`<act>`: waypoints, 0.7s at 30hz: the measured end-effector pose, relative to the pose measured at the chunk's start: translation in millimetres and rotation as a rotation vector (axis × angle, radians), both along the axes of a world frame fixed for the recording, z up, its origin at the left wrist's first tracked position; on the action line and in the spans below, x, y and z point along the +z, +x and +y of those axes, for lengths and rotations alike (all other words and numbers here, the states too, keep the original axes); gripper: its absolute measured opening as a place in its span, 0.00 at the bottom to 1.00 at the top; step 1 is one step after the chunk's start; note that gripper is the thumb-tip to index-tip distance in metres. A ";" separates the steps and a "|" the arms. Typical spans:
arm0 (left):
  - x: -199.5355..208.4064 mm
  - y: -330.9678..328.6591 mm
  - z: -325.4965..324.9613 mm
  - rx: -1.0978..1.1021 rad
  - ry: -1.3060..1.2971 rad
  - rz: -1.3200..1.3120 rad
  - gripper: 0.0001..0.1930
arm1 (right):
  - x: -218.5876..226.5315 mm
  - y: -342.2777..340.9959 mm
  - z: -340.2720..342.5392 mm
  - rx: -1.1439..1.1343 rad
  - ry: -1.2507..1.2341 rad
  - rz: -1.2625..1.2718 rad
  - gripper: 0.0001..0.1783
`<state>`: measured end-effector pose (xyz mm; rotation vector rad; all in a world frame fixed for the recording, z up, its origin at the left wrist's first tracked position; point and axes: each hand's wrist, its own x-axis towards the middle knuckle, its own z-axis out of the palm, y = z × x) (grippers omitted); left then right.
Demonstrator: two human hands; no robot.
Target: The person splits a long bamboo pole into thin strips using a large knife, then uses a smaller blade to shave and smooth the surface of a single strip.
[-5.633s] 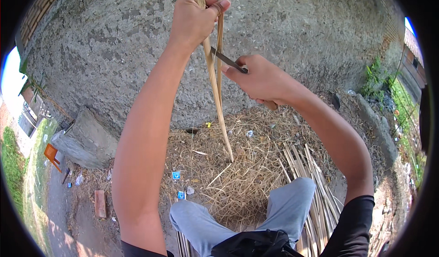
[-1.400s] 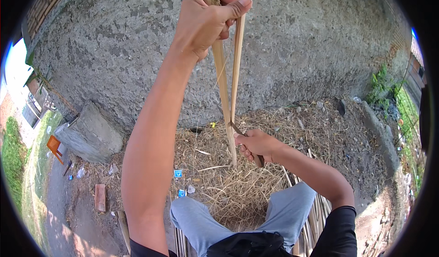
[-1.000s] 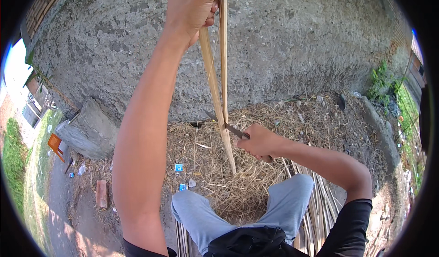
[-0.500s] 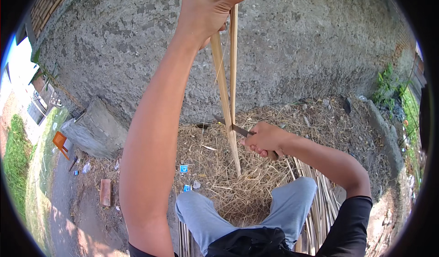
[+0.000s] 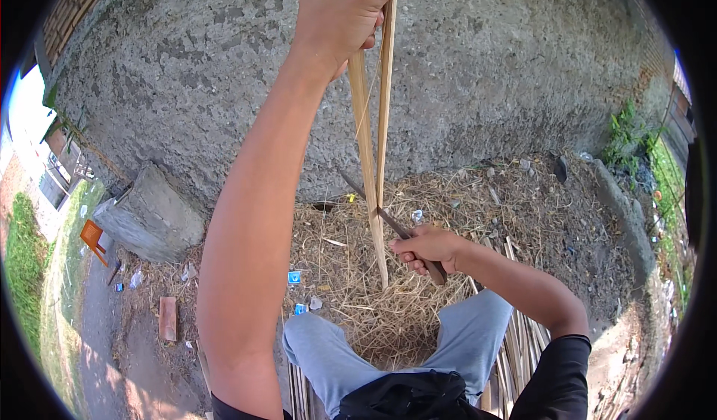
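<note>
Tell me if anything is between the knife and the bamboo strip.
Nothing visible. The knife in the right hand already sits in the split of the strip, which the left hand holds up.

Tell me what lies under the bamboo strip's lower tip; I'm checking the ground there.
The bamboo strip ends over a straw pile between the knees. The straw hides the ground beneath. More slats lie right of it, partly covered by the leg.
</note>
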<state>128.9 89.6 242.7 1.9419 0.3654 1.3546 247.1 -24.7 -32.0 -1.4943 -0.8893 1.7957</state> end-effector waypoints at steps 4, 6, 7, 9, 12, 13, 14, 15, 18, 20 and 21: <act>3.0 -5.8 0.0 0.005 -0.056 0.026 0.23 | 4.5 -17.9 -12.3 0.004 0.252 -0.427 0.18; 4.5 -16.7 11.6 -0.057 -0.062 0.059 0.25 | 8.5 -16.5 -15.2 0.065 0.313 -0.549 0.23; 4.9 -18.4 13.9 -0.053 -0.062 0.060 0.25 | 9.3 -16.1 -14.4 0.069 0.314 -0.548 0.23; 6.3 -20.4 13.2 -0.143 -0.037 0.044 0.25 | 10.8 -13.6 -12.6 0.083 0.296 -0.495 0.23; 8.3 -26.4 3.6 -0.136 -0.086 0.171 0.22 | -12.9 -9.3 -9.0 0.043 0.325 -0.358 0.22; 8.3 -25.9 4.4 -0.137 -0.085 0.170 0.22 | -16.7 -9.7 -9.8 0.042 0.326 -0.360 0.22; 8.0 -24.8 5.7 -0.114 -0.079 0.195 0.22 | -18.9 -10.8 -10.8 -0.004 0.311 -0.265 0.22; 7.5 -25.6 6.1 -0.086 -0.074 0.224 0.22 | -19.9 -13.9 -11.7 -0.044 0.295 -0.167 0.22; 9.7 -25.1 12.8 -0.112 -0.159 0.210 0.23 | -10.0 -24.9 -14.5 -0.084 0.354 -0.434 0.22; 6.1 -19.4 8.4 -0.084 -0.157 0.198 0.24 | -4.2 -26.1 -14.9 -0.084 0.367 -0.510 0.22; 5.9 -17.2 5.0 -0.055 -0.155 0.184 0.24 | -2.7 -26.3 -14.9 -0.085 0.380 -0.587 0.22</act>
